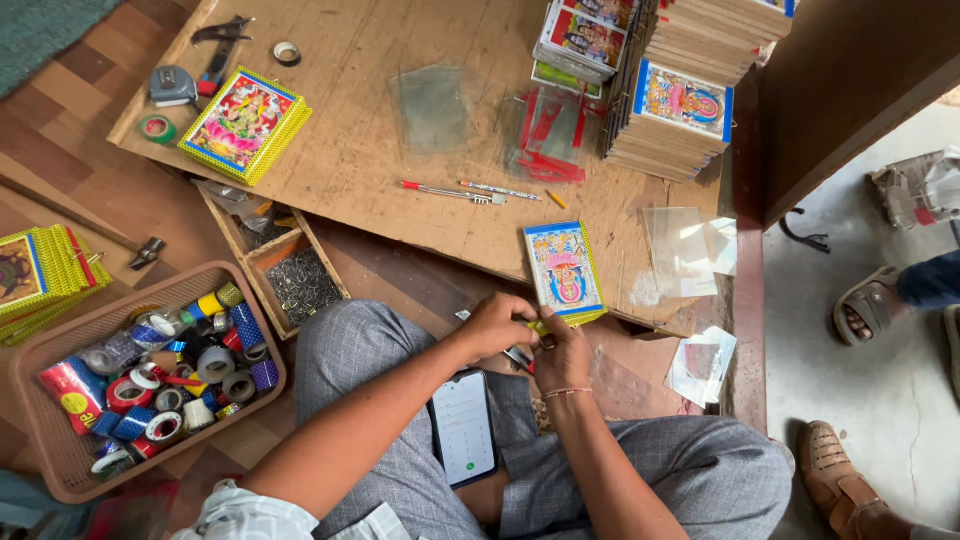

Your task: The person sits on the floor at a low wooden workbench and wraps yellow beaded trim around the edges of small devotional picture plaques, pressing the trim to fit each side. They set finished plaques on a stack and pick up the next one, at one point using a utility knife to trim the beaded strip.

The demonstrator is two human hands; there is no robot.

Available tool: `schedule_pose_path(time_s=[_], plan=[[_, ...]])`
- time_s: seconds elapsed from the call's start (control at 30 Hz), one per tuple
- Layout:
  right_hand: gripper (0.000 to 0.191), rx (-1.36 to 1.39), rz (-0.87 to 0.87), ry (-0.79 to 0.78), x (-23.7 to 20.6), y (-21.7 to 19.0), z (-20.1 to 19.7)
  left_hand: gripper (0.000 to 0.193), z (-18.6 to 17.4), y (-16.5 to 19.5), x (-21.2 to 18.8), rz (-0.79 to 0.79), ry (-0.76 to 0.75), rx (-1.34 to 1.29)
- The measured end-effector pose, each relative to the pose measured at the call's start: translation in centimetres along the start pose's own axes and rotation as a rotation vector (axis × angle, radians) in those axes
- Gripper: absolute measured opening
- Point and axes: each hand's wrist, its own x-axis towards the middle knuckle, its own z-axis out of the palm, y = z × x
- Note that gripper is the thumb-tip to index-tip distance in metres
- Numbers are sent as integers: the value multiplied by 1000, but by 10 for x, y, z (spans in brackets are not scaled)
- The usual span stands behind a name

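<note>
Wooden flooring ran under a low plywood desk [380, 170], and the person sat cross-legged at its near edge, so that everything lay within arm's reach ahead of the hands. Left hand [497, 325] and right hand [563, 352] met just below the desk edge, both pinched shut on a small red-and-dark tool [519, 358]; which fingers bore the grip could not be told. Directly beyond the hands, touching the desk edge, lay a blue-bordered framed picture [564, 268] on yellow trim, face up, apparently kept close as the piece in work. Below the hands a phone [463, 426] rested face up on the lap between the grey trouser knees, screen lit. Far to the left of the left hand stood a brown plastic basket [60, 455] crowded with rolls of decorative tape [165, 385] in blue, red, yellow and silver, piled loosely. Between basket and left hand sat a divided wooden tray [285, 262]; its nearer compartment held a heap of small dark nails [301, 285], its farther one odd scraps. Ahead of the hands lay a red-tipped pen [450, 192], clear glass sheets [430, 108] and red-edged plastic pieces [545, 135]. Beyond the right hand rose stacks of framed pictures [680, 110], squared up neatly. Another yellow-edged stack [243, 124] sat ahead to the left, near a tape measure [172, 86]. To the right, other people's sandalled feet [870, 305] stood on concrete.
</note>
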Motion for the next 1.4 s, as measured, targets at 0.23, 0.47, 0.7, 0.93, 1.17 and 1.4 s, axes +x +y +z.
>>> schedule_pose_path(time_s=[0.23,0.47,0.7,0.93,1.17,1.4], plan=[[20,-522,-452,-17,-30,-76,24,38,-10,39,-2,178,291,68],[17,-1814,-930,-278,-40,-204,106,39,-44,91,-8,469,635,142],[7,-2218,-1052,-709,-7,-203,147,47,-36,126,11,432,442,31],[25,-1920,-834,-632,0,-215,129,21,-30,116,52,328,335,-174],[25,-1377,-509,-490,-1,-197,113,15,-28,105,63,346,326,-314],[18,-1232,-584,-463,10,-182,105,13,-29,102,69,323,275,-409]])
